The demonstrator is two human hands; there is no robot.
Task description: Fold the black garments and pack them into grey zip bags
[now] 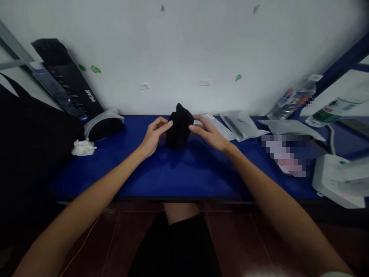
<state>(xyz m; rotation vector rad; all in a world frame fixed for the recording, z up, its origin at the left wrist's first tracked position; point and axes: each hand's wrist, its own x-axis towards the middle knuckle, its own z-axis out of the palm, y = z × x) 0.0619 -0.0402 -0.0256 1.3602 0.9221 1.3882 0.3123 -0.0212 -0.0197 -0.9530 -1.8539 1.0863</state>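
Observation:
A crumpled black cloth stands bunched on the blue table top, near the wall. My left hand presses its fingers against the cloth's left side. From the other side, my right hand has its fingertips on the cloth. The two hands hold the bunch between them. Its lower part and what kind of garment it is stay unclear in the dark folds.
Clear plastic packets lie right of the cloth, and a plastic bottle leans at the back right. A white power strip sits at the right edge. Crumpled white tissue and a black PEAK-labelled case are at the left.

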